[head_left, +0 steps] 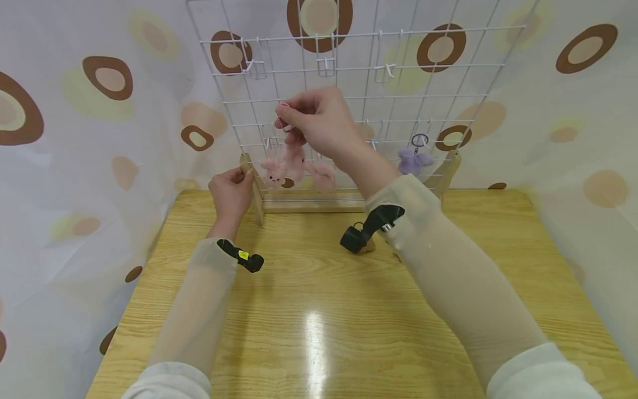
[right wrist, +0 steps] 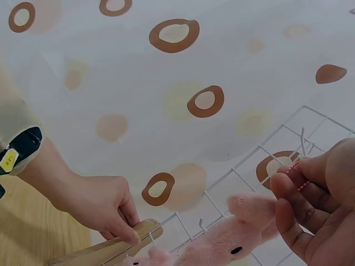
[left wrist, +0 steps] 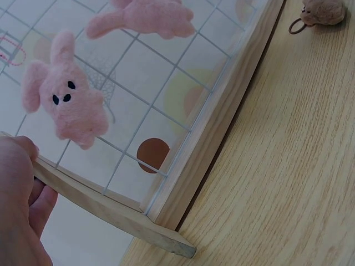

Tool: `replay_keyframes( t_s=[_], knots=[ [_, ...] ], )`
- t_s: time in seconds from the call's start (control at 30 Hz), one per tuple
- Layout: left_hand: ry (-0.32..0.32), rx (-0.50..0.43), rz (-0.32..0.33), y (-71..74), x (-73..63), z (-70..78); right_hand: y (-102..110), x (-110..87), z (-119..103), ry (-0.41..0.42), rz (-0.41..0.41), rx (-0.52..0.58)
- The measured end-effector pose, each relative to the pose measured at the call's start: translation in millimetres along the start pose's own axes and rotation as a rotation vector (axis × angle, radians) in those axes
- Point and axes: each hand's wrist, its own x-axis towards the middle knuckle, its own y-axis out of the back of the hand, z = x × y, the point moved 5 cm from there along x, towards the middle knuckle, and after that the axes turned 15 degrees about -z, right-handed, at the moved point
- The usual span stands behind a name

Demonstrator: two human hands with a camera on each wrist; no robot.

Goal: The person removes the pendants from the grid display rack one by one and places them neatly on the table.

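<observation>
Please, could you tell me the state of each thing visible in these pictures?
Left hand: gripping the wooden side post
Right hand: pinching the bead chain
Bead chain: pinched
Rack: standing on the table
Pink plush toys: hanging, close together, lower left
Purple plush: hanging, lower right
Brown plush: lying on the table
Upper hooks: bare

Plush toy (left wrist: 71,105): pink, black eyes
Bead chain (right wrist: 293,167): pinkish red
Stand (left wrist: 116,213): pale wood
Wire grid (left wrist: 151,105): white
Backdrop (head_left: 75,177): white, brown-ringed ovals

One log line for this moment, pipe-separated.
left hand: grips wooden stand | right hand: pinches beaded loop of pink plush | brown plush: on table
</observation>
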Motion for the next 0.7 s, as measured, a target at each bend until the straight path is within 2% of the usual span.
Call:
replay_keyframes(
  t_s=[0.23, 0.47, 0.7],
  knots=[
    [0.006, -0.032, -0.008, -0.9, 0.1, -0.9, 7.0, -6.0, 9.6, -0.003, 0.02, 0.019],
    [0.012, -0.025, -0.005, -0.6, -0.3, -2.0, 11.0, -14.0, 17.4, -0.029, 0.025, 0.018],
    [0.016, -0.019, -0.007, -0.9, 0.2, -1.5, 15.6, -22.1, 21.8, 0.003, 0.037, 0.011]
  ],
)
